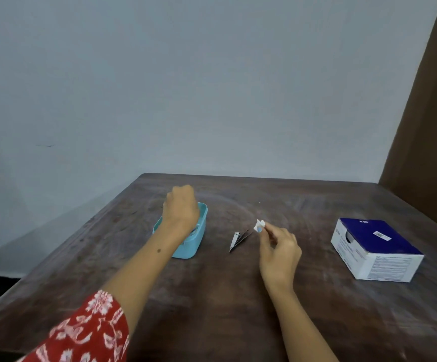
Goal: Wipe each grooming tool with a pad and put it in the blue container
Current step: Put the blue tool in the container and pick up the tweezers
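A light blue container [193, 242] stands on the brown table left of centre. My left hand [180, 207] hovers over it with the fingers curled downward; they point away from the camera, so whether they hold anything is hidden. Part of a tool shows inside the container under that hand. A metal nail clipper [239, 239] lies on the table between the container and my right hand. My right hand [280, 250] pinches a small white pad [260, 226] between thumb and fingers, just right of the clipper's far end.
A white and dark blue cardboard box [376, 248] sits at the right of the table [212, 296]. A grey wall rises behind the far edge, and a brown curtain hangs at the right.
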{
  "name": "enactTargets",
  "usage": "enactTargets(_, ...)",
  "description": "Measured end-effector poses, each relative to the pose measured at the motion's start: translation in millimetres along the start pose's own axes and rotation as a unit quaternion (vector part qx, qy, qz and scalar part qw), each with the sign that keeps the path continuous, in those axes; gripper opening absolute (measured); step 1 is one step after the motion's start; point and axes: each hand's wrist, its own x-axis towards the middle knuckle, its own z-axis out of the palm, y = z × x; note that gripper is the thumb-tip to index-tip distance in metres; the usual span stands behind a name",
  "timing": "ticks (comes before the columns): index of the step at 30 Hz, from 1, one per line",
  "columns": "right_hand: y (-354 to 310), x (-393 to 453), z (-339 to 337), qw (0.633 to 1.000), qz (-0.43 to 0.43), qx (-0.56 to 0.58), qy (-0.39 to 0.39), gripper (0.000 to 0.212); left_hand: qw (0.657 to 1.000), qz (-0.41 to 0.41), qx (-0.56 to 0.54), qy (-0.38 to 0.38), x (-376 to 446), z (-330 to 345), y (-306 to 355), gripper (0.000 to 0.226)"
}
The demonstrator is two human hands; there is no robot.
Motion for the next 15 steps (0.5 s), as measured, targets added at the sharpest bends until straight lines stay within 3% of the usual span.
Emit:
enactTargets(3, -2, 3, -4, 0.989, 0.117, 0.089, 0.022, 0.02, 0.988, 0.1, -0.083, 0.081, -20, 3, 19, 0.018)
enactTargets(5, -4, 4, -6, 0.979, 0.163, 0.124, 0.026, 0.022, 0.984, 0.143, -0.097, 0.043, -34, 15, 30, 0.019)
enactTargets(10, -4, 4, -7, 0.97, 0.196, 0.144, 0.028, 0.023, 0.982, 0.171, -0.008, -0.077, -57, 53, 44, 0.018)
enactTargets(15, -4, 3, -7, 0.968, 0.21, 0.136, 0.027, 0.023, 0.972, 0.189, 0.082, -0.111, -51, 74, 51, 0.029)
